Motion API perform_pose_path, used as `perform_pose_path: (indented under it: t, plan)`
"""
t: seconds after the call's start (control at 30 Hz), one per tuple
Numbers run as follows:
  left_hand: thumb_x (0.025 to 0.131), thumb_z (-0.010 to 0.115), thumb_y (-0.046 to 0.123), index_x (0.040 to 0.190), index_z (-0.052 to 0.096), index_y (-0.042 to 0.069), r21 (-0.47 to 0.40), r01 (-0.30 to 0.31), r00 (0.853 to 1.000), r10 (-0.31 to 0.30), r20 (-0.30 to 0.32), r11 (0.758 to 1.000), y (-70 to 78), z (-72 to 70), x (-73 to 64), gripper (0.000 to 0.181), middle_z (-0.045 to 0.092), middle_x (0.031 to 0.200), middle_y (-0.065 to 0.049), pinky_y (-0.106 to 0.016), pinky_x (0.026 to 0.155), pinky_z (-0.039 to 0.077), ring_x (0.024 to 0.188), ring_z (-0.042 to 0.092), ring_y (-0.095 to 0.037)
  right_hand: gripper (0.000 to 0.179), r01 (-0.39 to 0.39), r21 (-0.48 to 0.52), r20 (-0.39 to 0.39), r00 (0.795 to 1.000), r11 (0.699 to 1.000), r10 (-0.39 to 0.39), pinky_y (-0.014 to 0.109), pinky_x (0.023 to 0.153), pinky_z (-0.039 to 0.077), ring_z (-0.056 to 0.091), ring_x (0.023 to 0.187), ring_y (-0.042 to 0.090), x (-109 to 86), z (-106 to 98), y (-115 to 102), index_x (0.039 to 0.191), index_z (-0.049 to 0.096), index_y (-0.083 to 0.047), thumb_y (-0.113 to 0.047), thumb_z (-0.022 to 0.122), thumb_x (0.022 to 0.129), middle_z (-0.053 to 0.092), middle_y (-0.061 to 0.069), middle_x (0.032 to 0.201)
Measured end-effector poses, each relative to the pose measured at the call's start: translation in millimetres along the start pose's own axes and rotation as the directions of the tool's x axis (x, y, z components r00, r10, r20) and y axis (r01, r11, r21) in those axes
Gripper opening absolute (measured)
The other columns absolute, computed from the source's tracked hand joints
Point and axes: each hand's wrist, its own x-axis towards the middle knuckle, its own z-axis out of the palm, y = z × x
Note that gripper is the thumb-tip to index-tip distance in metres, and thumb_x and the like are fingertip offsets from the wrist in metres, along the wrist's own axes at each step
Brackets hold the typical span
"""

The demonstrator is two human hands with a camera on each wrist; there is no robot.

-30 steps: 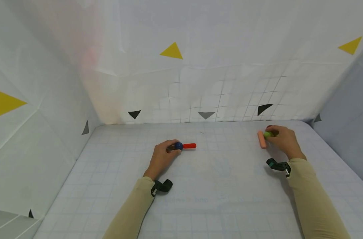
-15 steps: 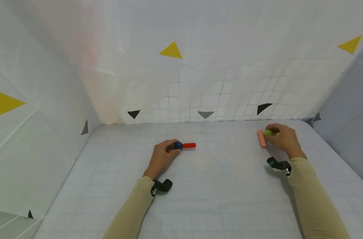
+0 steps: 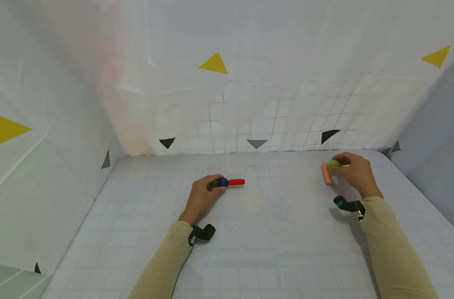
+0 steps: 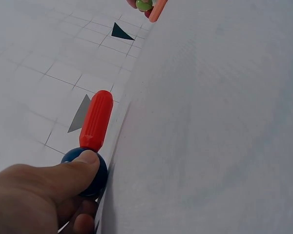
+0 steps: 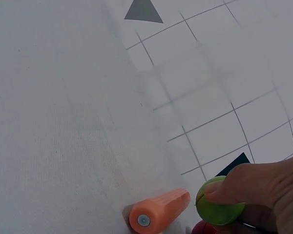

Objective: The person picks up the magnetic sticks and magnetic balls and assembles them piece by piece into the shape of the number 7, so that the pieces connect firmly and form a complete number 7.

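1. Two balls sit in a person's two hands: a blue ball point(image 3: 223, 182) on the far half of a white table point(image 3: 268, 224), slightly left of centre, and a green ball point(image 3: 335, 163) near the table's far right corner.

2. The left hand point(image 3: 202, 195) pinches the blue ball, its thumb and fingers set apart by the ball's width.

3. A red handle point(image 3: 236, 182) meets the blue ball on the side away from the palm and points to the right.

4. The right hand point(image 3: 355, 172) holds the green ball between thumb and curled fingers, the thumb laid across it in the right wrist view.

5. An orange handle point(image 3: 326, 174) lies just beside the green ball, its round end bearing a small grey disc.

6. A dark red object point(image 5: 204, 228) shows below the green ball, cut off by the right wrist view's edge; whether the two touch cannot be told.

7. Tan sleeves point(image 3: 159, 259) cover both forearms, with a black wrist camera point(image 3: 348, 204) at each cuff.

8. Beyond the table rises a white backdrop point(image 3: 286, 50) with faint grid lines, yellow triangles point(image 3: 214, 63) above and black triangles point(image 3: 167, 143) lower down.
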Motion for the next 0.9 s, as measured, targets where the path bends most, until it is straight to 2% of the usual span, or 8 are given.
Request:
perform_pose_path:
  t: [0.47,0.67,0.9]
  plan:
    - [0.093,0.082,0.019,0.133,0.072,0.014,0.001,-0.014,1.000,0.014,0.003,1.000,-1.8,0.0,1.1,0.041,0.073,0.110,-0.001,-0.036,0.087,0.053,0.096,0.063,-0.017,0.040,0.052,0.079,-0.033,0.998,0.996,-0.049,0.056,0.090,0.046,0.059,0.114,0.041,-2.4,3.6,-18.6,0.131,0.068,-0.003,-0.017,0.079,0.095,0.067,0.024,0.123]
    - [0.094,0.081,0.019,0.133,0.072,0.015,-0.002,-0.005,1.000,0.005,0.006,1.000,-2.6,1.3,1.5,0.041,0.073,0.111,0.000,-0.036,0.087,0.053,0.097,0.063,-0.016,0.042,0.048,0.094,-0.016,0.999,0.994,-0.046,0.049,0.080,0.047,0.061,0.110,0.039,-3.7,6.4,-23.9,0.130,0.070,-0.006,-0.027,0.078,0.096,0.069,0.024,0.119]
    - [0.093,0.082,0.018,0.133,0.072,0.015,0.006,-0.006,1.000,0.006,0.007,1.000,-2.4,2.2,2.4,0.041,0.073,0.112,-0.001,-0.036,0.086,0.053,0.097,0.063,-0.016,0.044,0.062,0.086,-0.038,0.998,0.994,-0.059,0.048,0.080,0.045,0.060,0.110,0.040,-3.8,11.4,-28.3,0.132,0.070,-0.006,-0.031,0.078,0.097,0.068,0.024,0.121]
